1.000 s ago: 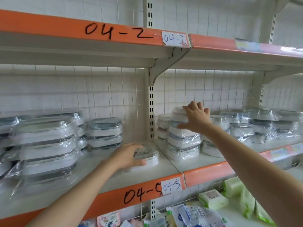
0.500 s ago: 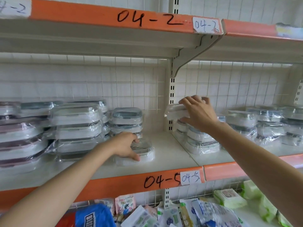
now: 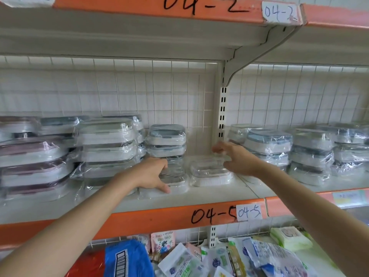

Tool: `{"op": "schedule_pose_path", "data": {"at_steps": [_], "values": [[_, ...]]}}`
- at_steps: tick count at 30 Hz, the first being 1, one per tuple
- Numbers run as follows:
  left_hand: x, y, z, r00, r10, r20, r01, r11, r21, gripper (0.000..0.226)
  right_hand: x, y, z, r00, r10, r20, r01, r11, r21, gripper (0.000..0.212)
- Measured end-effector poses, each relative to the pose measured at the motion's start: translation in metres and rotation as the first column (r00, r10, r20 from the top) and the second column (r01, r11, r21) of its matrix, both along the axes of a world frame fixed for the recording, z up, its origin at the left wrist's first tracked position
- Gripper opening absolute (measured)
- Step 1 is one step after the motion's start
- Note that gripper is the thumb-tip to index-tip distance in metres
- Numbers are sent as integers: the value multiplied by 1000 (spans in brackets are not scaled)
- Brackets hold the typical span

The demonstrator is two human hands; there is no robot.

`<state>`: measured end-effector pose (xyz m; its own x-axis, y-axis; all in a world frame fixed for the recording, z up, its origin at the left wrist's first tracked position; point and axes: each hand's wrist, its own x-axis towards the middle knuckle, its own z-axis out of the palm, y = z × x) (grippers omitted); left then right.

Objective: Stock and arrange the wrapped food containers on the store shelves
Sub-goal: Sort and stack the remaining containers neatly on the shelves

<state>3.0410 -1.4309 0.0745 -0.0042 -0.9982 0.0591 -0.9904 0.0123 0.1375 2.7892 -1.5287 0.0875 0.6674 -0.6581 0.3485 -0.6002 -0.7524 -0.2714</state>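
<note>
She is setting a clear, film-wrapped white food container (image 3: 209,172) onto the orange-edged shelf (image 3: 151,216), right hand (image 3: 237,158) gripping its top edge. Her left hand (image 3: 151,172) holds a neighbouring wrapped container (image 3: 175,183) just beside it. Next, I'd guess, comes releasing and squaring both against the stacks.

Two bare forearms reach forward and upward from the lower corners of the head view, converging toward the centre. The left hand (image 3: 150,173) lies palm down, wrist slightly bent, its fingers (image 3: 164,189) spread and curved downward, the thumb tucked toward the middle. The right hand (image 3: 237,158), blurred, extends from a straighter arm with its back facing up; its fingers (image 3: 218,147) point left and appear loosely curled, though their exact lie cannot be told.
</note>
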Motion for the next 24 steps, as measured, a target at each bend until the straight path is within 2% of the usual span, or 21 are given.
{"op": "schedule_pose_path", "data": {"at_steps": [2, 5, 7, 10, 12, 14, 16, 20, 24], "values": [[1, 2, -4, 1000, -5, -23, 5, 1000, -30, 78, 1, -3, 8, 996, -45, 80, 43, 999, 30, 59], [3, 7, -10, 992, 19, -121, -30, 995, -95, 98, 9, -8, 14, 997, -59, 48, 57, 997, 54, 62], [4, 10, -13, 985, 17, -172, -37, 993, -115, 99, 17, -12, 11, 998, -60, -30, 63, 993, 97, 62], [3, 11, -17, 992, -54, -118, 39, 991, -128, 80, 30, -21, -4, 964, -40, -263, 86, 982, 167, 56], [-1, 9, -12, 994, -83, -69, 74, 990, -124, 70, 37, -31, -15, 936, -125, -329, 163, 983, 89, 53], [-4, 3, -5, 997, -76, -21, 74, 992, -99, 65, 40, -39, -22, 928, -258, -268, 248, 966, -70, 44], [-8, -3, -1, 997, -73, 21, 75, 994, -75, 61, 46, -46, -27, 910, -340, -238, 309, 938, -156, 38], [-10, -7, -2, 996, -78, 43, 81, 994, -75, 59, 68, -55, -32, 851, -447, -277, 385, 888, -250, 27], [-8, -10, 0, 995, -77, 69, 82, 994, -78, 57, 76, -60, -32, 834, -469, -292, 391, 874, -288, 27]]}}
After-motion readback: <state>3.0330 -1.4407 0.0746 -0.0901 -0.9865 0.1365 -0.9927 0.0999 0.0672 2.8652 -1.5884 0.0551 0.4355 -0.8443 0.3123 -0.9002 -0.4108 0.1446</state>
